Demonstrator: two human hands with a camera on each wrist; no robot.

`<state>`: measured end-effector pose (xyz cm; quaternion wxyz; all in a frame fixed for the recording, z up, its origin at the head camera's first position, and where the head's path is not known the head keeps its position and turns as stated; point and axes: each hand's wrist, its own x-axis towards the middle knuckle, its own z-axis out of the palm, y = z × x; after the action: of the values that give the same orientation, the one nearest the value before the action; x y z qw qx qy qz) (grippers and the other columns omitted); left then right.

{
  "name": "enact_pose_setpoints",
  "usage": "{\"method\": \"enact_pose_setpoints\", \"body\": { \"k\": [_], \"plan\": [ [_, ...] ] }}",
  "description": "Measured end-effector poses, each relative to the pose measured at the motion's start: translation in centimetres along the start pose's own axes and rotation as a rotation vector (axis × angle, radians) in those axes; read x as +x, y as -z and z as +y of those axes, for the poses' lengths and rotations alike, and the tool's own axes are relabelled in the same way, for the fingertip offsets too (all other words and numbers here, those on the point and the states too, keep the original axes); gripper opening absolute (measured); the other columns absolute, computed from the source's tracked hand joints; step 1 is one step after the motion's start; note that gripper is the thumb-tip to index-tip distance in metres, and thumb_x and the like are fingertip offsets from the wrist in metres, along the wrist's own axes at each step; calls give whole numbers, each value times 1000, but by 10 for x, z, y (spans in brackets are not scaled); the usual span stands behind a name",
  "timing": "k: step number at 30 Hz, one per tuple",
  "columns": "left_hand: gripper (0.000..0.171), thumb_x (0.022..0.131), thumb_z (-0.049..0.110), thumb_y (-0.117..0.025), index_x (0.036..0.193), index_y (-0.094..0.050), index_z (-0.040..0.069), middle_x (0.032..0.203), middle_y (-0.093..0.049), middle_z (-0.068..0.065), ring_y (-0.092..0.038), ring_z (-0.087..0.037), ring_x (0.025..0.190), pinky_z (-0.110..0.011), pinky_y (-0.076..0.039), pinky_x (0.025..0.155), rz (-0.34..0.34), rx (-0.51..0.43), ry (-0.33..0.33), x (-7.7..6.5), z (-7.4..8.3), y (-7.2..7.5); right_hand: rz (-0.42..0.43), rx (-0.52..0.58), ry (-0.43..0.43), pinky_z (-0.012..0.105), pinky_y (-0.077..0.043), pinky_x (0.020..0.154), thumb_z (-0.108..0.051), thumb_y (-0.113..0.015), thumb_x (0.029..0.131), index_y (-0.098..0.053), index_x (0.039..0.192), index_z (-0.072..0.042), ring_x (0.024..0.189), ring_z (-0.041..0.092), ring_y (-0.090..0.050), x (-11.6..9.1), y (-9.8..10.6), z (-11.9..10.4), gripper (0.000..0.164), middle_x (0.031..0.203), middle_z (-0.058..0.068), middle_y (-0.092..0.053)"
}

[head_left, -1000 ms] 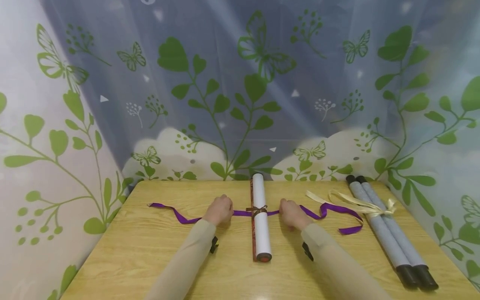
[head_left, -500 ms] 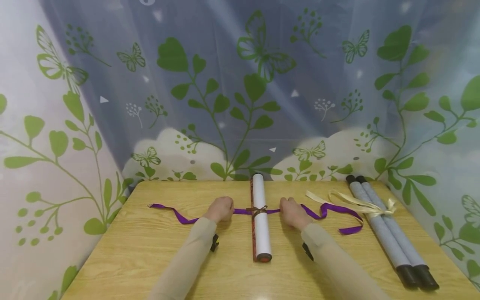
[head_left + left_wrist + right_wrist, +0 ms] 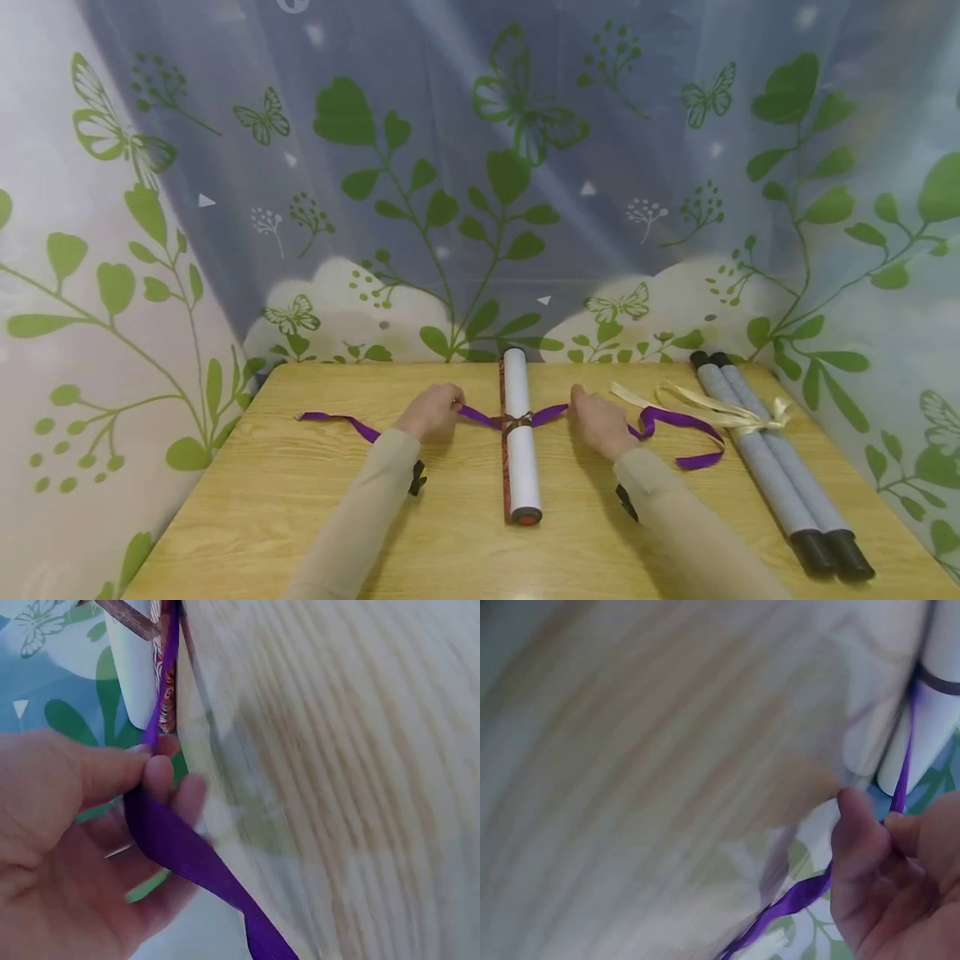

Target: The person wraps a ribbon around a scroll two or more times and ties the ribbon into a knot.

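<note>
A white paper roll (image 3: 525,475) lies lengthwise at mid-table, a narrow red-patterned piece (image 3: 506,479) along its left side. A thin brown ribbon (image 3: 517,422) is tied in a bow around the roll. From under them a purple ribbon (image 3: 551,414) comes out on both sides, its parts near the roll raised and taut. My left hand (image 3: 431,414) pinches it left of the roll between thumb and forefinger, as the left wrist view shows; the loose tail (image 3: 184,847) hangs below. On the right side my right hand (image 3: 600,425) pinches the other part, its tail (image 3: 795,898) trailing away.
Two grey rolls with black ends (image 3: 780,467) lie together at the right, tied with a cream ribbon (image 3: 750,417). Its loose tails reach toward the purple ribbon's right end. A leaf-printed curtain (image 3: 480,208) stands behind the wooden table (image 3: 247,517).
Both hands have moved slightly outward, away from the roll. The purple ribbon has lifted on both sides and its stretches by the roll now slope upward. The rolls stay in place.
</note>
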<state>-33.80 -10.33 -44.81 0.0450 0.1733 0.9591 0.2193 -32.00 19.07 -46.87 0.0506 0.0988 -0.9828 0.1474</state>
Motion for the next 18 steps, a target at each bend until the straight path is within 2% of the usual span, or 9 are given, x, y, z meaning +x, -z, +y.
{"method": "enact_pose_setpoints", "body": {
  "k": [2,5,7,10,12,14,16,18],
  "plan": [
    [18,95,1,-53,81,-65,3,84,-65,-8,-58,-20,77,-35,-50,71,54,24,-9,2,-1,0,27,74,3,39,-48,52,-9,-58,96,-52,95,-5,64,24,-59,3,1,-2,8,75,10,-61],
    [31,90,-4,-53,62,-46,7,63,-45,-5,-38,-15,60,-29,-35,56,103,53,3,6,0,-1,33,146,-3,35,-48,56,-8,-57,97,-53,95,-3,65,21,-57,8,5,-5,7,78,10,-60],
    [41,90,-4,-55,57,-38,14,60,-38,2,-32,-12,57,-26,-30,53,121,65,27,8,1,-2,12,147,-16,34,-49,58,-6,-56,97,-53,95,-1,66,20,-57,10,8,-4,5,80,10,-61],
    [47,90,-4,-55,55,-29,15,57,-31,1,-25,-12,54,-24,-26,50,114,62,56,8,0,-3,-40,165,-49,32,-50,61,-3,-52,97,-54,96,0,64,18,-57,11,11,-2,3,83,11,-62],
    [46,92,-2,-56,56,-30,12,58,-34,0,-26,-12,54,-25,-27,52,111,53,65,8,-2,-3,-63,197,-52,31,-51,60,-2,-50,98,-54,96,1,60,17,-58,10,13,-1,5,82,12,-62],
    [39,93,1,-57,57,-43,9,63,-47,-2,-36,-13,57,-26,-36,55,115,44,55,7,-3,-3,-65,239,-47,30,-50,58,-3,-47,100,-54,95,0,57,17,-57,9,12,0,9,81,12,-62],
    [27,95,4,-59,68,-59,6,78,-62,-4,-51,-15,67,-31,-45,63,106,24,45,5,-4,-2,-39,280,-36,29,-48,57,-6,-46,101,-55,94,1,59,16,-56,7,12,2,13,81,13,-63],
    [15,96,9,-60,86,-70,6,97,-70,-8,-61,-19,80,-36,-51,73,76,-6,32,5,-4,-1,-2,343,-46,29,-47,57,-9,-47,101,-57,95,0,63,17,-58,6,10,2,15,84,15,-65]
  ]
}}
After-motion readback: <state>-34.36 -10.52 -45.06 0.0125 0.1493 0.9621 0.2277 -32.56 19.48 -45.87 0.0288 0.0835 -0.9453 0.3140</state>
